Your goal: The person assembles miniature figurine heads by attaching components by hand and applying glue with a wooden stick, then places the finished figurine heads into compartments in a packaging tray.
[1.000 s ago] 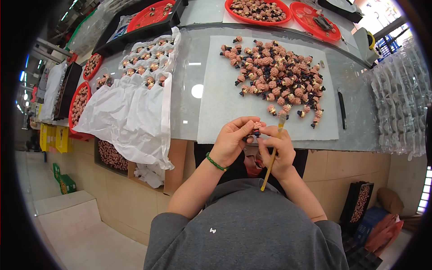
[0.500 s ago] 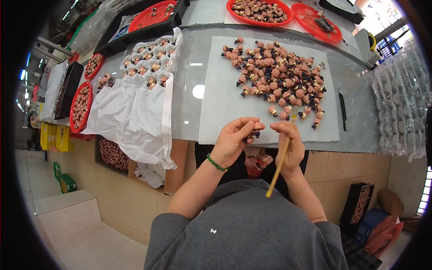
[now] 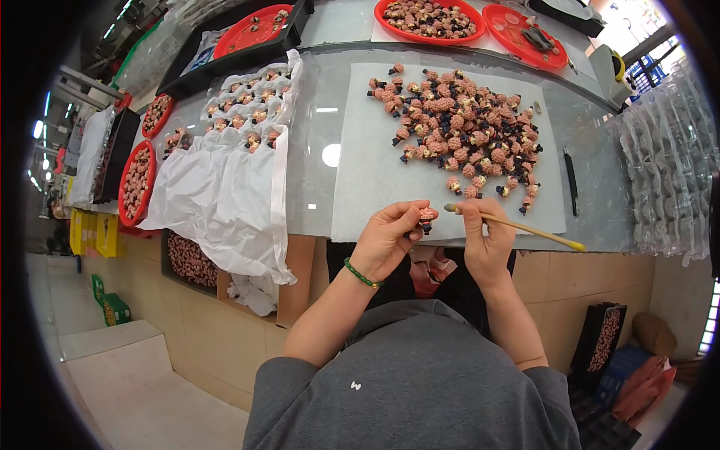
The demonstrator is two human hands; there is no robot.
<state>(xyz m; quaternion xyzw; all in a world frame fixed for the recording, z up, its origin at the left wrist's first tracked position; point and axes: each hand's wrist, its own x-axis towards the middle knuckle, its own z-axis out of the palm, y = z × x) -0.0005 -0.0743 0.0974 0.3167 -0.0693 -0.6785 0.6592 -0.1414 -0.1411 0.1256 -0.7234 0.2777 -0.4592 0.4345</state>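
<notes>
Between the thumb and fingers of my left hand (image 3: 388, 238) is a small figurine (image 3: 426, 218) with a pink curly head and a dark lower part. My right hand (image 3: 489, 241) grips a thin yellowish stick (image 3: 536, 230). The stick's greyish tip points left towards the figurine, with a small gap between them, and its yellow end points right. Beyond both hands a pile of similar figurines (image 3: 457, 124) lies on a white sheet (image 3: 367, 187).
A dark pen-like tool (image 3: 571, 182) lies right of the sheet. At the left stands a paper-covered tray (image 3: 217, 176) with figurines. Red trays (image 3: 386, 16) line the back, and clear plastic trays (image 3: 664, 165) stand at the right edge. A cardboard box (image 3: 298, 277) sits below.
The stick has swung from nearly upright to almost level, its tip now near the figurine. My right hand has turned with it. My left hand and the figurine have barely moved.
</notes>
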